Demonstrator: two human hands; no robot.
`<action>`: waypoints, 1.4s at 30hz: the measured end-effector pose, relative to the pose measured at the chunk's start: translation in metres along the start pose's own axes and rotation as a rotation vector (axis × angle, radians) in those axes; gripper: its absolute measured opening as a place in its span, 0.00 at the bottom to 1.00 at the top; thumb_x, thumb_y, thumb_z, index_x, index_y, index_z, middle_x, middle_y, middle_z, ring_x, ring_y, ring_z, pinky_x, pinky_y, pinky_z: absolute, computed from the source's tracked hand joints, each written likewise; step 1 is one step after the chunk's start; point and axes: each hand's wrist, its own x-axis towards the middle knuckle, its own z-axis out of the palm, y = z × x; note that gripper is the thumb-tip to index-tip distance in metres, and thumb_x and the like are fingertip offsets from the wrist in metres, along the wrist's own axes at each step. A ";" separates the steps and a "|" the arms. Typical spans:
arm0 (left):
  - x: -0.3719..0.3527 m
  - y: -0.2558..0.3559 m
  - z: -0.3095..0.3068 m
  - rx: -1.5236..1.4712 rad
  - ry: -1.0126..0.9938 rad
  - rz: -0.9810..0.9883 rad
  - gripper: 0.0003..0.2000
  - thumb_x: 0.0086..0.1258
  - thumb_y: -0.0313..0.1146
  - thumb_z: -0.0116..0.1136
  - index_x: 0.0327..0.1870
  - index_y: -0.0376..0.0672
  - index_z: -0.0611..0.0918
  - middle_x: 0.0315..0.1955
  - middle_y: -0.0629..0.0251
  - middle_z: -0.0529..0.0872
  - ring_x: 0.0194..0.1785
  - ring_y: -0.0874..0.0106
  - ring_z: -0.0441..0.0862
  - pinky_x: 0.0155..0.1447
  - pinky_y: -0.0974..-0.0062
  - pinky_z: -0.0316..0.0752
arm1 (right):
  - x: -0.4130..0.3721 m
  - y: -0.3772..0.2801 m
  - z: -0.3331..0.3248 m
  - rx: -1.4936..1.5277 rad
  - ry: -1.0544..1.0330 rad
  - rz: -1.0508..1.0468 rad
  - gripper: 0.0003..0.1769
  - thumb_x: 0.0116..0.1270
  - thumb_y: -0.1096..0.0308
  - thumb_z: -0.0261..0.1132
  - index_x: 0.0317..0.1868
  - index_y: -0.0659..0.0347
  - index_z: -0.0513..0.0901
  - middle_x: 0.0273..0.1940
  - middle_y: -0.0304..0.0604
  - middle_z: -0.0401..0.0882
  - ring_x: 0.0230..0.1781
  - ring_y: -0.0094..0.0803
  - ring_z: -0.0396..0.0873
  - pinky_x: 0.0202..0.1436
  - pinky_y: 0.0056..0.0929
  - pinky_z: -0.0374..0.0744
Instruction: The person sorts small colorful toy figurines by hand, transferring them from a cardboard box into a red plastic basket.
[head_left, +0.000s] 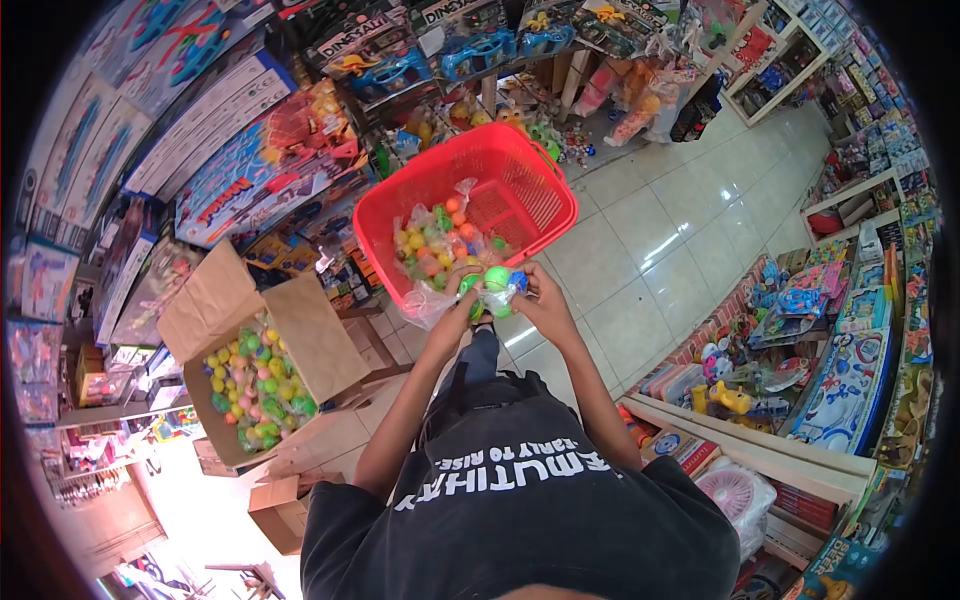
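Just over the near edge of a red plastic basket [385, 235], my two hands hold a clear bag of small balls [497, 280], green and blue ones showing. Its left side is gripped by my left hand [455, 305], fingers curled round the plastic. My right hand [545, 302] pinches the other side beside the blue ball. Inside the basket, more bagged balls [430, 245] in yellow, orange and green lie toward the left. Left of the basket, an open cardboard box [325, 335] is filled with bagged colourful balls [258, 385].
Boxed toys [270, 165] are stacked at the left, and packaged toys [480, 50] line the far shelf. A wooden shelf [770, 450] with toys stands at the right. A smaller carton [278, 512] sits on the tiled floor [660, 235] at lower left.
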 end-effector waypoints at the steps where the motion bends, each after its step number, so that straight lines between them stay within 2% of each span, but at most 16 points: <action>1: 0.009 0.006 0.002 0.001 0.019 -0.014 0.14 0.70 0.40 0.47 0.53 0.49 0.68 0.42 0.66 0.75 0.40 0.76 0.76 0.38 0.78 0.76 | 0.010 0.000 -0.007 0.016 -0.019 -0.004 0.16 0.55 0.77 0.60 0.45 0.63 0.69 0.36 0.37 0.75 0.36 0.21 0.73 0.39 0.19 0.72; 5: 0.051 0.021 0.000 -0.146 0.138 -0.017 0.14 0.71 0.40 0.45 0.53 0.46 0.67 0.40 0.64 0.74 0.38 0.76 0.77 0.38 0.79 0.76 | 0.063 -0.011 -0.022 -0.014 -0.019 -0.006 0.14 0.55 0.78 0.59 0.43 0.64 0.69 0.36 0.37 0.75 0.37 0.21 0.74 0.40 0.20 0.73; 7: 0.074 0.022 -0.016 -0.079 0.184 -0.048 0.16 0.71 0.42 0.44 0.56 0.46 0.66 0.38 0.62 0.77 0.39 0.74 0.78 0.41 0.77 0.76 | 0.092 -0.013 -0.026 -0.123 0.046 -0.107 0.13 0.54 0.78 0.59 0.41 0.64 0.69 0.35 0.39 0.76 0.37 0.23 0.75 0.40 0.22 0.73; 9: 0.099 0.019 -0.030 -0.022 0.193 0.161 0.16 0.71 0.43 0.44 0.55 0.46 0.67 0.39 0.62 0.77 0.40 0.73 0.78 0.43 0.76 0.75 | 0.121 0.007 -0.037 -0.268 0.076 -0.123 0.13 0.52 0.77 0.61 0.40 0.64 0.69 0.33 0.43 0.77 0.37 0.28 0.78 0.40 0.25 0.73; 11: 0.116 0.019 -0.047 -0.062 0.184 0.126 0.16 0.71 0.42 0.44 0.55 0.46 0.68 0.41 0.62 0.78 0.42 0.73 0.77 0.46 0.77 0.73 | 0.148 0.016 -0.044 -0.408 0.046 -0.114 0.15 0.51 0.75 0.62 0.41 0.63 0.70 0.32 0.47 0.76 0.36 0.36 0.79 0.38 0.29 0.74; 12: 0.121 0.021 -0.053 0.042 0.224 0.107 0.16 0.71 0.42 0.44 0.55 0.46 0.68 0.41 0.62 0.78 0.42 0.74 0.77 0.46 0.77 0.73 | 0.162 0.022 -0.047 -0.489 0.011 -0.110 0.17 0.50 0.74 0.63 0.42 0.63 0.70 0.32 0.51 0.77 0.36 0.43 0.78 0.38 0.33 0.74; 15: 0.150 -0.009 -0.090 0.135 0.255 0.115 0.17 0.71 0.42 0.43 0.56 0.45 0.68 0.42 0.63 0.77 0.43 0.74 0.77 0.48 0.78 0.71 | 0.192 0.042 -0.052 -0.676 -0.051 -0.081 0.18 0.49 0.73 0.63 0.42 0.63 0.71 0.33 0.54 0.77 0.37 0.48 0.78 0.38 0.38 0.75; 17: 0.169 -0.044 -0.124 0.435 0.331 0.025 0.17 0.71 0.45 0.42 0.50 0.41 0.71 0.41 0.59 0.76 0.45 0.68 0.74 0.52 0.71 0.66 | 0.209 0.061 -0.053 -0.752 -0.114 0.009 0.19 0.48 0.72 0.64 0.43 0.62 0.72 0.34 0.53 0.77 0.38 0.47 0.78 0.40 0.37 0.75; 18: 0.166 -0.025 -0.109 0.397 0.362 0.129 0.18 0.71 0.45 0.42 0.49 0.40 0.72 0.41 0.58 0.76 0.47 0.65 0.72 0.54 0.70 0.63 | 0.218 0.071 -0.054 -0.829 -0.173 0.087 0.21 0.46 0.70 0.64 0.43 0.62 0.72 0.35 0.52 0.77 0.39 0.45 0.78 0.42 0.36 0.75; 22: 0.168 -0.009 -0.103 0.502 0.362 0.117 0.18 0.71 0.45 0.42 0.49 0.40 0.72 0.41 0.59 0.76 0.47 0.66 0.72 0.54 0.71 0.63 | 0.247 0.107 -0.047 -0.978 -0.379 0.199 0.25 0.46 0.61 0.66 0.45 0.64 0.75 0.41 0.56 0.77 0.43 0.48 0.76 0.46 0.39 0.74; 28: 0.175 -0.011 -0.106 0.520 0.394 0.105 0.18 0.71 0.46 0.42 0.47 0.40 0.72 0.40 0.60 0.76 0.46 0.67 0.73 0.53 0.71 0.64 | 0.265 0.153 -0.036 -1.150 -0.431 0.269 0.26 0.44 0.58 0.68 0.44 0.61 0.77 0.43 0.54 0.77 0.46 0.47 0.75 0.49 0.38 0.74; 30: 0.171 -0.003 -0.102 0.616 0.413 -0.087 0.18 0.70 0.46 0.43 0.47 0.39 0.72 0.40 0.60 0.76 0.46 0.67 0.73 0.52 0.71 0.64 | 0.264 0.167 -0.034 -1.138 -0.489 0.248 0.27 0.44 0.58 0.69 0.44 0.61 0.76 0.43 0.54 0.77 0.46 0.47 0.75 0.49 0.39 0.74; 32: 0.176 -0.023 -0.112 0.586 0.425 0.000 0.18 0.70 0.46 0.43 0.47 0.39 0.72 0.40 0.59 0.77 0.46 0.67 0.73 0.52 0.71 0.65 | 0.269 0.175 -0.031 -1.125 -0.540 0.218 0.27 0.43 0.57 0.69 0.45 0.61 0.76 0.43 0.54 0.77 0.46 0.47 0.75 0.49 0.39 0.74; 34: 0.176 -0.015 -0.111 0.561 0.424 0.089 0.18 0.70 0.45 0.43 0.47 0.39 0.73 0.40 0.59 0.77 0.45 0.67 0.73 0.51 0.70 0.65 | 0.272 0.173 -0.027 -1.122 -0.616 0.399 0.31 0.43 0.60 0.70 0.50 0.60 0.75 0.46 0.55 0.76 0.49 0.46 0.75 0.51 0.37 0.74; 36: 0.166 0.011 -0.097 0.500 0.336 -0.269 0.35 0.66 0.59 0.40 0.64 0.37 0.61 0.58 0.55 0.68 0.62 0.67 0.64 0.64 0.76 0.53 | 0.271 0.169 -0.030 -1.054 -0.620 0.433 0.29 0.44 0.59 0.69 0.47 0.61 0.75 0.43 0.54 0.77 0.46 0.44 0.76 0.49 0.36 0.75; 42: 0.166 0.018 -0.086 0.509 0.346 -0.131 0.30 0.67 0.56 0.42 0.58 0.38 0.68 0.54 0.55 0.72 0.58 0.68 0.67 0.62 0.75 0.56 | 0.267 0.162 -0.033 -0.826 -0.646 0.483 0.23 0.50 0.63 0.68 0.45 0.63 0.74 0.40 0.51 0.78 0.41 0.39 0.78 0.43 0.34 0.75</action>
